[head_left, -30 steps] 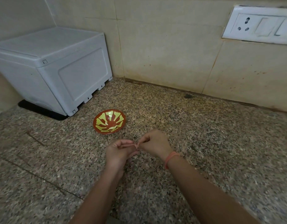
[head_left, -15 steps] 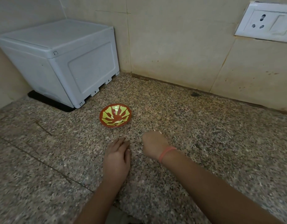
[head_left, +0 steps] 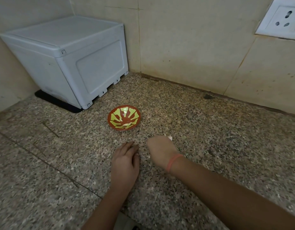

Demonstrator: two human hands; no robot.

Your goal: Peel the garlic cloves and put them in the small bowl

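Note:
A small red bowl (head_left: 123, 117) with a yellow-green pattern stands on the speckled granite counter (head_left: 209, 130), with a pale bit lying near its front rim. My left hand (head_left: 126, 159) lies flat on the counter just in front of the bowl, fingers straight. To its right, my right hand (head_left: 160, 150) is curled with its fingers turned down and away from me. A pale piece of garlic (head_left: 169, 137) peeks out past its far edge. The fingertips are hidden, so the grip itself is out of sight.
A white plastic box (head_left: 68, 62) on a black mat fills the back left corner. Tiled walls run along the back, with a white socket plate (head_left: 282, 20) at the upper right. Small pale flecks (head_left: 209, 152) of skin lie on the counter to the right.
One second ago both hands were raised together, pinching a clove between them. They have since parted and dropped to the counter, the left flat, the right curled.

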